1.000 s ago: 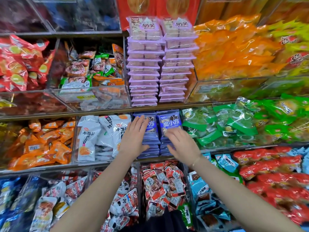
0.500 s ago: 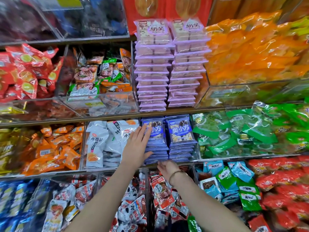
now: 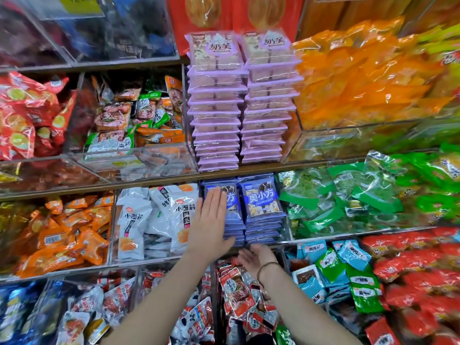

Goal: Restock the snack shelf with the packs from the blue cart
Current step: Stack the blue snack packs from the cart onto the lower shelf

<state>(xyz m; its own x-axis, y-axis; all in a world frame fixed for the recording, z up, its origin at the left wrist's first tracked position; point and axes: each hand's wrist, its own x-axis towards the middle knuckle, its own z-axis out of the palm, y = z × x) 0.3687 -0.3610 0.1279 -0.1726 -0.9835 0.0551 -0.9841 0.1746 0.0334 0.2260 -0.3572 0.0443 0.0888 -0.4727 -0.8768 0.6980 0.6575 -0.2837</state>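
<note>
**Inspector:** Blue stock first. Located the packs?

**Clerk:** Found the blue packs [image 3: 263, 202] in two stacks at the middle of the snack shelf [image 3: 154, 181]. Saw no blue cart.

**Inspector:** Noted any change in the hands?

**Clerk:** Yes. Found the left hand [image 3: 211, 225] still pressed flat against the left stack, fingers straight, gripping nothing. Found the right hand [image 3: 256, 260] dropped from the right stack to just below the shelf edge, palm up, fingers loose, empty. Judged the stacks placed and only being squared, with the next load probably due from the cart.

**Inspector:** Checked the containers?

**Clerk:** Recorded, on that level, a clear bin [image 3: 74, 268] of orange packs [image 3: 62, 240], then white packs [image 3: 139, 220], then the blue stacks, then green packs [image 3: 348, 202]. Logged two tall columns of purple trays [image 3: 216, 115] directly above the blue.
</note>
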